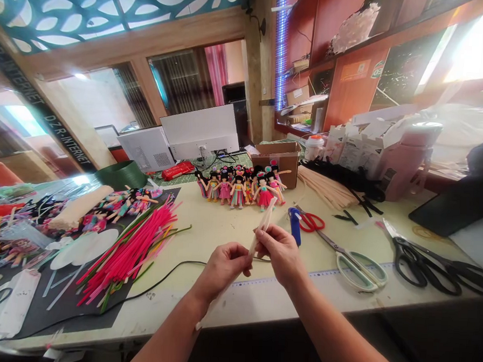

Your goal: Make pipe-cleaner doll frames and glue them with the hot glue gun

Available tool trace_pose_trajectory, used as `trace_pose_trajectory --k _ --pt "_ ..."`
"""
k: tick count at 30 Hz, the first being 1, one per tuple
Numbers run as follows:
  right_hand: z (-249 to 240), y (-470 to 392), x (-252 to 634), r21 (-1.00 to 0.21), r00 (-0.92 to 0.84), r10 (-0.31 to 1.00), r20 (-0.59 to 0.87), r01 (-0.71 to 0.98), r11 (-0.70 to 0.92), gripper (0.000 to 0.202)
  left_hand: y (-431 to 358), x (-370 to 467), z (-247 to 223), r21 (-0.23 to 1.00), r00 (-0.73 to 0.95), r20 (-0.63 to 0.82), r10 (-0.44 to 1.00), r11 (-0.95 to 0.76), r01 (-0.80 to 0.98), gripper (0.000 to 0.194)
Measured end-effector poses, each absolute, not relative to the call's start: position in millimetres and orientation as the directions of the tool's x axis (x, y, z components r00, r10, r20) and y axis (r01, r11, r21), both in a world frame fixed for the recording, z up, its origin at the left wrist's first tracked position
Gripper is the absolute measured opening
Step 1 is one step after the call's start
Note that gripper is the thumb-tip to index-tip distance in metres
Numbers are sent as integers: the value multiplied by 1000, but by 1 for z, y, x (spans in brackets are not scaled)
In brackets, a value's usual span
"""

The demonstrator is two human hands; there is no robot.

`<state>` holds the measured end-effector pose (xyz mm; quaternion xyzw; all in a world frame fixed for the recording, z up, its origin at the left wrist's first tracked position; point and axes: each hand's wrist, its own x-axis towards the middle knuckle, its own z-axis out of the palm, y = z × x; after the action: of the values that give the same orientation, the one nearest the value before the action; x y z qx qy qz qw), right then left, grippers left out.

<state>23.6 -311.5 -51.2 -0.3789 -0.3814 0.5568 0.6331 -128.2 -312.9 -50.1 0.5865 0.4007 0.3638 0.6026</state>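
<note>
Both hands are closed on a pale cream pipe cleaner (268, 213), which may be more than one strand. It runs slanted from an upper tip above my fingers to a lower end near my left forearm. My left hand (230, 260) pinches it around the middle. Higher up, my right hand (277, 250) grips it with thumb and fingertips, close beside the left. Beyond my hands stands a group of small dolls (238, 189) in colourful skirts. A blue-handled tool (295, 226) and red-handled scissors (312, 222) lie just right of my right hand.
Pink and green pipe cleaners (134, 251) are heaped at left, near more dolls (122, 204). Cream stems (326, 186) lie at back right. Green-handled scissors (360, 271), black-handled scissors (413, 260) and a ruler (317, 274) line the front right. A black cable (155, 284) crosses the table.
</note>
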Motion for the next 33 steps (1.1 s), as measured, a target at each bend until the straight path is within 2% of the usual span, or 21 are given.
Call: trace_pose_trajectory --k 9,19,33 --pt "-56 -307 32 -890 187 981 46 -438 125 25 -321 -126 -59 993 371 -37 928 -8 122 28" --pt "-44 -296 43 -864 247 969 5 -486 128 28 -327 -123 -68 995 365 -95 926 90 31 22" --pt "-30 -289 45 -876 142 990 15 -476 82 29 -328 -125 -57 992 391 -123 912 108 59 22"
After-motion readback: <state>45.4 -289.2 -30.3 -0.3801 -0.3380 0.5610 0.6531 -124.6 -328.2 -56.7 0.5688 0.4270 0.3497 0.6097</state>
